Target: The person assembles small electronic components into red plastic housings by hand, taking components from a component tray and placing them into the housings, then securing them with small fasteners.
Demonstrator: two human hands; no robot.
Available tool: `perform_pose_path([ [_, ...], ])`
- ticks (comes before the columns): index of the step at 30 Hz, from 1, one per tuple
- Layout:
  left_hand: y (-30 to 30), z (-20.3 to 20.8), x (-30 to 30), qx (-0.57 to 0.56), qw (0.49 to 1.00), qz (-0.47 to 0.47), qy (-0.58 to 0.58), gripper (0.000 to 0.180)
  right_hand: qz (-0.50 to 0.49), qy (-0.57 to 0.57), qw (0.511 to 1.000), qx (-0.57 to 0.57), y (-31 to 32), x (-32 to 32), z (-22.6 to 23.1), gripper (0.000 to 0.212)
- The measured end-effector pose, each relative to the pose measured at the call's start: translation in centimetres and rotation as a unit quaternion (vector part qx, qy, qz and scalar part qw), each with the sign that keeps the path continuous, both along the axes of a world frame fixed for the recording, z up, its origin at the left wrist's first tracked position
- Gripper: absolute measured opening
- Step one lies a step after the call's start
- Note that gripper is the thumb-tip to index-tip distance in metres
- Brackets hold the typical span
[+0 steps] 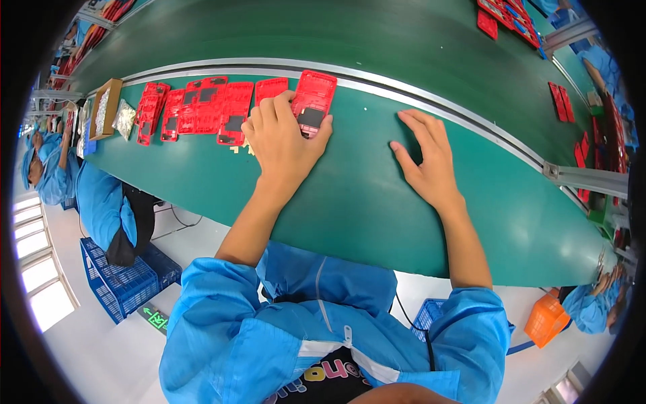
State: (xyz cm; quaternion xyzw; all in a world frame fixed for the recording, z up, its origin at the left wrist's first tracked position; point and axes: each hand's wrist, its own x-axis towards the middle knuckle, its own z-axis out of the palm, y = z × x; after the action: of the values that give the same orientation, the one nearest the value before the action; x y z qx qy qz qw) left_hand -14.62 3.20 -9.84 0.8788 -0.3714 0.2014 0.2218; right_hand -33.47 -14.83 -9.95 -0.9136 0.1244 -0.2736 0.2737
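Note:
My left hand [282, 141] grips a red plastic case piece [316, 89], with the thumb at its right edge and the fingers at its left. This piece has a dark rectangular panel near its lower end and lies tilted at the right end of a row. Over the bare green table to the right is my right hand [428, 153], open, its thumb and fingers apart and nothing between them. Beside my left hand, more red case pieces, among them one with a dark panel [237, 101], stretch leftward in a row. Small yellowish bits [246, 146] lie just below them.
A metal rail [397, 87] divides my green tabletop [356, 209] from a green belt [269, 37]. At the left stand a cardboard box [106, 108] and a clear bag [124, 120]. Co-workers in blue sit at both sides. Blue crates [121, 283] and an orange crate [545, 320] stand below.

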Motion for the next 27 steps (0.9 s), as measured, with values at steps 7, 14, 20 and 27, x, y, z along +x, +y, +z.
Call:
perform_pose_path([
  [7,0.7,-0.7,0.4,-0.005,1.0,0.015,-0.009,0.063,0.006,-0.011,1.0,0.003,0.5,0.4,-0.4,0.049],
  [14,0.3,-0.2,-0.7,-0.021,1.0,-0.01,0.003,0.062,-0.006,-0.001,1.0,-0.006,0.7,-0.2,0.0,0.047],
  [20,0.0,0.4,-1.8,-0.098,0.983,-0.15,0.035,0.049,-0.004,-0.026,0.998,0.052,0.1,0.0,0.0,0.043],
  [27,-0.2,0.5,-5.4,-0.044,0.925,-0.364,0.094,0.047,-0.139,-0.11,0.984,0.027,-12.4,5.7,-1.1,0.02],
])
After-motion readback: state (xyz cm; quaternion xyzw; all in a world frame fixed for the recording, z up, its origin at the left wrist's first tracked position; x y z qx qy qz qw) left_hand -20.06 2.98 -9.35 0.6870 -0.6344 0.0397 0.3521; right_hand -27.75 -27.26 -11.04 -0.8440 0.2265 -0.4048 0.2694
